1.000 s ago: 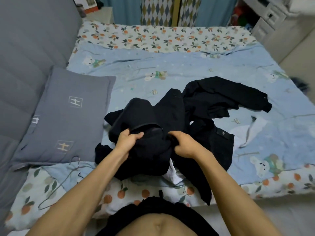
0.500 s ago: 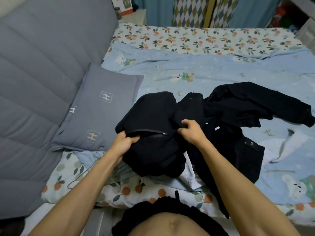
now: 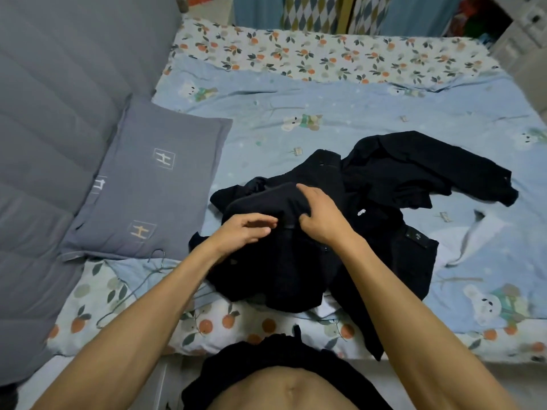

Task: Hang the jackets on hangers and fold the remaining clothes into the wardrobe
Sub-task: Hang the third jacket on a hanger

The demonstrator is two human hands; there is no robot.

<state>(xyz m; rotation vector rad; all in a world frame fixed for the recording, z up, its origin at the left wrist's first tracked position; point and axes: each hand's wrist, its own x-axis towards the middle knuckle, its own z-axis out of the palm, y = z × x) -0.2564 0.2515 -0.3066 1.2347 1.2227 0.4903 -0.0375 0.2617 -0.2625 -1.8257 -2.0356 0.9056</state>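
Black jacket (image 3: pixel 284 261) lies bunched under both hands, right hand (image 3: pixel 321 218) gripping it, left hand (image 3: pixel 245 232) loosely curled.

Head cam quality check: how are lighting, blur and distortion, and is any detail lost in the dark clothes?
Head view: dim, soft, bluish light with no glare; wide-angle bending shows in the grey padded headboard. The left hand has slightly smeared fingers, while the right hand is sharper. The pile of black garments is crushed to near-uniform black, so seams between pieces barely show.

Black jacket (image 3: pixel 284 261) lies crumpled atop other black clothes (image 3: pixel 414 173) on the bed's near edge.
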